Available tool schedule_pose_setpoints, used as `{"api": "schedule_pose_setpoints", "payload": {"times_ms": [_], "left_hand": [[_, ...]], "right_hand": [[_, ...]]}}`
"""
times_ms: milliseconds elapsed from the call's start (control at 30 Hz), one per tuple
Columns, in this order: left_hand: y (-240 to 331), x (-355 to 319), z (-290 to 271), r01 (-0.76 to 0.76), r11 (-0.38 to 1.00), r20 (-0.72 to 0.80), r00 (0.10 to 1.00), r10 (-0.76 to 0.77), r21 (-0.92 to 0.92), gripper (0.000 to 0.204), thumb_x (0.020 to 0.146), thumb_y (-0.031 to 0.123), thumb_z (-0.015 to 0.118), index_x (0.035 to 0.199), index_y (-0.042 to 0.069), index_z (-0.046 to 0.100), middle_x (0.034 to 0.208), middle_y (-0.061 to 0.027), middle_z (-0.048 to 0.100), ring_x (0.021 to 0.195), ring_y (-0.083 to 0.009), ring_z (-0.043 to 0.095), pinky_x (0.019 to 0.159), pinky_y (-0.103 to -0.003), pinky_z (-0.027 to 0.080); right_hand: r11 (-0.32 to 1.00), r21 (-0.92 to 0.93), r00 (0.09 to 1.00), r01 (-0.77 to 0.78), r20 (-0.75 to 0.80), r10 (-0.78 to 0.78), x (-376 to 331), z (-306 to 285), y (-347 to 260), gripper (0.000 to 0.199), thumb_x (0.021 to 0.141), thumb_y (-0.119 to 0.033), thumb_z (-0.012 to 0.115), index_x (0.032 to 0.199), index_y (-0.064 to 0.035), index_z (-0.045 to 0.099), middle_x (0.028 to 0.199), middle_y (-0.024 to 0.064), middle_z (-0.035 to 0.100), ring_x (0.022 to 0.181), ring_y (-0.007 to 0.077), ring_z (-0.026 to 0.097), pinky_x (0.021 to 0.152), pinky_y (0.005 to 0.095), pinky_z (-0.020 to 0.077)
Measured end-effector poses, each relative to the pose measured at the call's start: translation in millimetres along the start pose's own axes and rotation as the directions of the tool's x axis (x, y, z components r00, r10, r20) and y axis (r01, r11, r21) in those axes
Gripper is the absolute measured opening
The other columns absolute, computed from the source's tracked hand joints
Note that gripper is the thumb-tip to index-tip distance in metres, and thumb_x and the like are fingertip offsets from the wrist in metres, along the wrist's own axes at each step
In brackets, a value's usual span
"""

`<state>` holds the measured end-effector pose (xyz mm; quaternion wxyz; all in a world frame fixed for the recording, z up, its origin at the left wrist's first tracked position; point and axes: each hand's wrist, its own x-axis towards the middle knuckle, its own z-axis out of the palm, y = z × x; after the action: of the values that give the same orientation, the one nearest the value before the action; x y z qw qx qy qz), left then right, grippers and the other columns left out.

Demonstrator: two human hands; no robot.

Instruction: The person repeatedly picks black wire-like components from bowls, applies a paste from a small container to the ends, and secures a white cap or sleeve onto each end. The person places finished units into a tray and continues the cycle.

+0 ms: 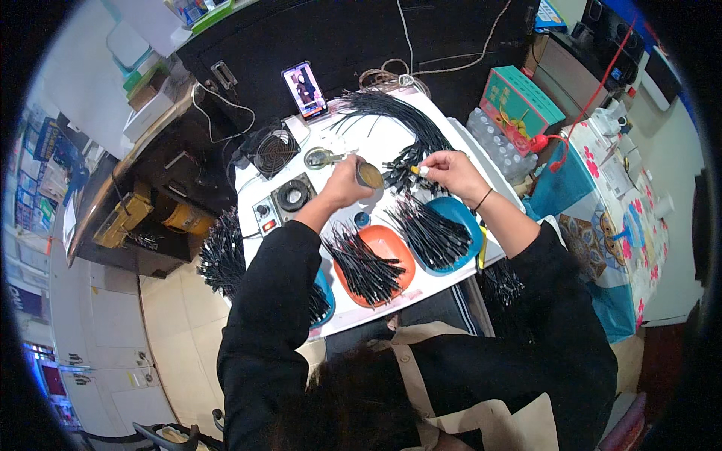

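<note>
left hand curled; right hand pinching; forearms stretched forward

1. White desk beneath left hand and right hand.
2. Beyond the left hand, leftward: phone, fan.
3. Left of it: switch box.
4. Beyond the right hand: cables.
5. Nearer than both: orange tray, blue tray.
</note>
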<state>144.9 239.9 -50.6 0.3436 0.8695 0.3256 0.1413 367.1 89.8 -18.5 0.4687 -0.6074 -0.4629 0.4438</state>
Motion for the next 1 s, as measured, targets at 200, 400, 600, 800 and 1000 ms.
{"api": "schedule_pose_setpoints", "payload": {"times_ms": [200,400,600,800,1000], "left_hand": [[15.4,-13.1,-7.8,0.127,0.961,0.041,0.989,-0.142,0.244,0.085,0.059,0.018,0.082,0.129,-0.005,0.041,0.116,-0.0272,0.057,0.111,-0.0349,0.057,0.094,-0.038,0.046],[44.3,-133.4,-61.4,-0.027,0.999,-0.329,0.944,0.011,-0.044,0.055,0.079,0.003,0.066,0.131,0.002,0.047,0.125,-0.0178,0.056,0.111,-0.0273,0.057,0.088,-0.035,0.048],[39.0,-271.4,-52.3,0.319,0.898,-0.471,0.768,-0.433,-0.304,0.027,0.084,-0.001,0.06,0.111,0.0,0.063,0.101,-0.0094,0.063,0.081,-0.0125,0.059,0.068,-0.023,0.048],[18.6,-320.2,-27.6,0.447,0.86,-0.604,0.622,-0.497,-0.247,0.007,0.086,0.004,0.061,0.091,0.001,0.064,0.078,-0.0086,0.059,0.066,-0.0163,0.053,0.059,-0.028,0.043],[16.6,-280.8,-19.8,0.392,0.913,-0.641,0.732,-0.233,0.116,0.016,0.085,0.008,0.061,0.075,0.0,0.053,0.073,-0.018,0.055,0.072,-0.0381,0.054,0.065,-0.045,0.042]], "right_hand": [[0.945,-0.263,0.977,0.194,0.138,-0.162,82.1,18.0,2.1,0.015,0.082,-0.009,0.068,0.09,0.0027,0.069,0.08,0.0076,0.069,0.07,0.0105,0.061,0.066,0.0265,0.0497],[0.696,-0.59,0.912,0.411,0.262,-0.316,177.3,80.8,-0.6,0.013,0.074,-0.016,0.067,0.082,-0.0068,0.072,0.081,0.0145,0.069,0.077,0.0285,0.066,0.073,0.0374,0.0516],[0.573,-0.732,0.928,0.368,0.332,-0.172,217.0,126.8,16.7,0.011,0.07,-0.012,0.063,0.074,-0.0059,0.072,0.081,0.0181,0.068,0.077,0.0309,0.067,0.073,0.0398,0.0526],[0.44,-0.699,0.813,0.564,0.377,-0.444,178.8,108.5,-24.1,0.016,0.077,-0.017,0.064,0.081,-0.0027,0.069,0.076,0.0161,0.067,0.072,0.0305,0.066,0.071,0.0392,0.0519],[0.656,-0.573,0.867,0.491,0.396,-0.304,39.7,90.9,-68.7,0.015,0.08,-0.017,0.064,0.082,-0.0018,0.066,0.072,0.0143,0.065,0.065,0.0269,0.064,0.062,0.0373,0.049]]}}
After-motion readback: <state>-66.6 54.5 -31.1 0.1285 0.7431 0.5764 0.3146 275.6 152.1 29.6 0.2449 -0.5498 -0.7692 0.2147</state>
